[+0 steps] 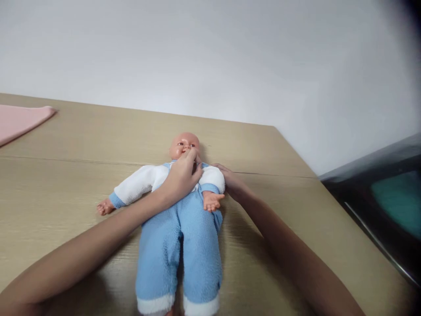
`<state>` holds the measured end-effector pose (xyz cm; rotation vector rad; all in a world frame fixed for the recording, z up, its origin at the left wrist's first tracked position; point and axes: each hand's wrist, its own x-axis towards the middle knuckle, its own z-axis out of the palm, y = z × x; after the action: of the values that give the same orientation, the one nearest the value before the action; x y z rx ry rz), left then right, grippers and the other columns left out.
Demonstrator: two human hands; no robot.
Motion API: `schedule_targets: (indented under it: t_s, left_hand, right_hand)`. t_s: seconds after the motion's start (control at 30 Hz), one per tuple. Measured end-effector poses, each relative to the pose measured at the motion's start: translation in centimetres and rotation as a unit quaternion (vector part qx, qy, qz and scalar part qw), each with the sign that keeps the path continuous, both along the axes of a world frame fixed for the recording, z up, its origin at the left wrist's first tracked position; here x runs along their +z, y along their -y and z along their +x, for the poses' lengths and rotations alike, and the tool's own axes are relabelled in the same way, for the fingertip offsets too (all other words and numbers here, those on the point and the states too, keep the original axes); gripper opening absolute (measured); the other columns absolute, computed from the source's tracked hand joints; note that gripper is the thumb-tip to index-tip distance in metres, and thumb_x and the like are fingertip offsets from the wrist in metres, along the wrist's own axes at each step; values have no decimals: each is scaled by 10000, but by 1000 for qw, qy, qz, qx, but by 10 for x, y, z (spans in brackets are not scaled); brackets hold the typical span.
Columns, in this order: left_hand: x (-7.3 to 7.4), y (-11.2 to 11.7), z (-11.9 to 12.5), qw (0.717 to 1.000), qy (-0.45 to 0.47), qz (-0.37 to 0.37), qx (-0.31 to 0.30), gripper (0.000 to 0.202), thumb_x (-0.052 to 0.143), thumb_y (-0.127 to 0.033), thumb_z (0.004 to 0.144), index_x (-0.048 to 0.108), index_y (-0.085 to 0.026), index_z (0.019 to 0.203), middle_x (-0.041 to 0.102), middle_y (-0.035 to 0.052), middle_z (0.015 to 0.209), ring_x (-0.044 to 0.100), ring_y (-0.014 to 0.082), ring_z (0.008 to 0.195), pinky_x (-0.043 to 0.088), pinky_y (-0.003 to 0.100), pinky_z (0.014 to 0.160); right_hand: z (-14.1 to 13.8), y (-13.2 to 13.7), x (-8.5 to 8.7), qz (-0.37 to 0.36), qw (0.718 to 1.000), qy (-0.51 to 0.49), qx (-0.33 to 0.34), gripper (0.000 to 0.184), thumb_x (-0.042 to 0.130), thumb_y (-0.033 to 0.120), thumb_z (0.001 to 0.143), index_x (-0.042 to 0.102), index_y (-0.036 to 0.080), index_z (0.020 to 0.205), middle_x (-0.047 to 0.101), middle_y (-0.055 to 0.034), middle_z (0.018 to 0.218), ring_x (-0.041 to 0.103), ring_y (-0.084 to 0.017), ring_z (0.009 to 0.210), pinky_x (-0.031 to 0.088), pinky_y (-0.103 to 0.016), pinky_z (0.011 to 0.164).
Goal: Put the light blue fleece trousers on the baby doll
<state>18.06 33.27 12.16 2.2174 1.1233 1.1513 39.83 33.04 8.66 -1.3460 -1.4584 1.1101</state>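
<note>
A baby doll (184, 228) in blue fleece overalls with white sleeves lies on its back on the wooden table (279, 184), head away from me. My left hand (182, 175) rests on the doll's chest, fingers closed in a pinch at the overall strap just under its chin. My right hand (230, 177) lies against the doll's far shoulder and upper arm, partly tucked behind the white sleeve, so its fingers are mostly hidden.
A folded pink cloth (19, 120) lies at the table's far left. A dark object with a teal patch (388, 206) stands past the table's right edge. A white wall rises behind the table.
</note>
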Motion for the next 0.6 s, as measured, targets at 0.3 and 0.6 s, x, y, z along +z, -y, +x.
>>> schedule_targets:
  t_s: [0.3, 0.6]
  left_hand:
    - [-5, 1, 2, 998, -45, 28, 15, 228, 568, -84, 999, 441, -273, 994, 684, 75, 1041, 657, 273, 965, 507, 394, 805]
    - [-8, 1, 4, 997, -64, 22, 23, 230, 560, -51, 978, 473, -259, 1026, 707, 83, 1041, 682, 269, 964, 507, 377, 786]
  right_hand:
    - [16, 33, 52, -33, 996, 30, 78, 624, 877, 350, 839, 646, 236, 1407, 742, -147, 1487, 761, -324, 1276, 679, -404, 977]
    - [51, 52, 92, 19, 869, 456, 192, 588, 644, 160, 922, 632, 195, 1508, 804, -71, 988, 738, -285, 814, 529, -354, 724]
